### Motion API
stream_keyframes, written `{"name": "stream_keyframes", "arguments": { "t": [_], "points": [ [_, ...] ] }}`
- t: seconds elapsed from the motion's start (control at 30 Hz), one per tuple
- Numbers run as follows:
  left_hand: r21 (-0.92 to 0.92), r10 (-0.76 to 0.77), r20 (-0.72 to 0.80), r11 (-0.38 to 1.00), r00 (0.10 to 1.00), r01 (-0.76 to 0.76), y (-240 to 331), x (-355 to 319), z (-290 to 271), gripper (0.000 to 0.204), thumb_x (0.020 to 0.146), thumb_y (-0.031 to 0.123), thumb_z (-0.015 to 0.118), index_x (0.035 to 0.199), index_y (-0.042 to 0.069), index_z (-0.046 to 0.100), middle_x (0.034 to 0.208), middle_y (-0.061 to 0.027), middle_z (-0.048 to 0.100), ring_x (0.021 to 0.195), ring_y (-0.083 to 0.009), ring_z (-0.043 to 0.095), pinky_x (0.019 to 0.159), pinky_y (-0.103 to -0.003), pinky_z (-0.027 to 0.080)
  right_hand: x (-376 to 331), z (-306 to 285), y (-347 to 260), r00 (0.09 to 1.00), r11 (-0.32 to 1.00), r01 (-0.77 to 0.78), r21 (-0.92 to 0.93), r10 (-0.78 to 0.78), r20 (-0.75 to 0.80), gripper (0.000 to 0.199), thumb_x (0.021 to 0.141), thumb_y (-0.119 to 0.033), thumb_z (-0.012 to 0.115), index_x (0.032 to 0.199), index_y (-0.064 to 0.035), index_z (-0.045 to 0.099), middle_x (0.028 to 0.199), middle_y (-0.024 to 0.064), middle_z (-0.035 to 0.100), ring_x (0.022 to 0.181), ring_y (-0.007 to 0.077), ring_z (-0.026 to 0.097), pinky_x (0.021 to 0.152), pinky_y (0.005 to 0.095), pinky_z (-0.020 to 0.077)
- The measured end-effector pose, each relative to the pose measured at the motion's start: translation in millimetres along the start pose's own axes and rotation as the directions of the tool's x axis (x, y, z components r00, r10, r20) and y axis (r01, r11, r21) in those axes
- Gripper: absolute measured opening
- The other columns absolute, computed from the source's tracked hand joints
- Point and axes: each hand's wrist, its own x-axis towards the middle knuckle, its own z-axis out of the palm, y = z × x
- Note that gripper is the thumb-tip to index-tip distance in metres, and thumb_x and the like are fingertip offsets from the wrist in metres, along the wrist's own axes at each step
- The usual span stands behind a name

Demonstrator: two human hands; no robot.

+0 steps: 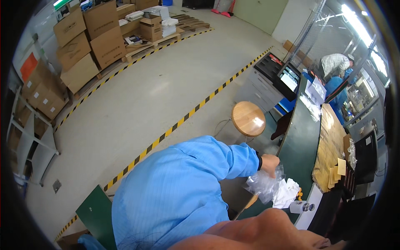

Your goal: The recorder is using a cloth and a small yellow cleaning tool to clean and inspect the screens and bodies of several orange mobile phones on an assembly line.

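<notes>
My left arm, in a blue sleeve with a black band at the wrist, reaches over the green-topped bench (293, 152). My left hand (270, 163) is closed on a crumpled clear plastic bag (263, 185), which hangs below the fingers at the bench's near edge. Touching the bag, a crumpled white cloth or paper (286, 194) lies on the bench. Beside it are small orange pieces (299, 194), too small to name. A clear bottle (298, 207) with a metallic cap is close to the cloth. My right hand does not show.
A round wooden stool (248, 118) stands left of the bench. Farther along are a monitor (289, 79) and a grey drawer cabinet (259, 88). A wooden board (329, 146) borders the bench. Cardboard boxes (107, 43) stack at far left; people (336, 64) work behind mesh.
</notes>
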Motion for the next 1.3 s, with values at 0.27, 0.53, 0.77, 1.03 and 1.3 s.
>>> {"name": "stream_keyframes", "arguments": {
  "t": [0.27,0.53,0.77,1.03,1.3],
  "points": [
    [0.018,0.015,-0.013,1.000,1.000,-0.014,3,11,10,0.050,0.061,0.031,0.086,0.093,-0.004,0.071,0.095,-0.0231,0.072,0.092,-0.0389,0.071,0.078,-0.047,0.056,134,172,157,0.761,0.661,0.615,-0.429,-0.640,0.105,0.022,0.091,-0.013,0.068,0.107,0.0018,0.069,0.094,0.0160,0.069,0.078,0.0310,0.067,0.069,0.0387,0.0540],
    [0.043,0.048,0.006,0.998,0.999,-0.048,-7,15,27,0.047,0.071,0.037,0.080,0.093,-0.004,0.074,0.093,-0.0224,0.073,0.090,-0.0396,0.072,0.079,-0.047,0.056,114,314,104,0.774,0.706,0.626,-0.330,-0.515,0.369,0.022,0.091,-0.013,0.067,0.108,0.0016,0.069,0.095,0.0155,0.070,0.079,0.0307,0.067,0.070,0.0391,0.0541],
    [-0.080,-0.012,0.057,0.997,0.998,0.017,-11,17,27,0.068,0.061,0.031,0.089,0.108,-0.007,0.059,0.097,-0.0220,0.070,0.094,-0.0388,0.069,0.079,-0.046,0.056,99,370,72,0.753,0.735,0.628,-0.256,-0.491,0.437,0.022,0.092,-0.012,0.067,0.109,0.0014,0.070,0.096,0.0151,0.071,0.080,0.0304,0.067,0.072,0.0394,0.0542],
    [-0.017,0.110,0.013,0.994,0.994,-0.110,-2,4,16,0.059,0.067,0.028,0.086,0.103,-0.007,0.056,0.085,-0.0207,0.069,0.084,-0.0387,0.071,0.074,-0.044,0.056,97,384,60,0.743,0.748,0.631,-0.207,-0.505,0.439,0.023,0.093,-0.012,0.066,0.110,0.0012,0.070,0.097,0.0146,0.071,0.081,0.0301,0.067,0.073,0.0397,0.0542],
    [0.001,0.217,-0.067,0.976,0.974,-0.218,21,-21,5,0.055,0.072,0.029,0.084,0.101,-0.004,0.049,0.074,-0.0196,0.066,0.075,-0.0389,0.069,0.066,-0.045,0.054,91,375,61,0.743,0.746,0.634,-0.203,-0.514,0.429,0.023,0.093,-0.012,0.065,0.111,0.0010,0.070,0.098,0.0141,0.072,0.082,0.0298,0.068,0.074,0.0401,0.0543]
  ]
}}
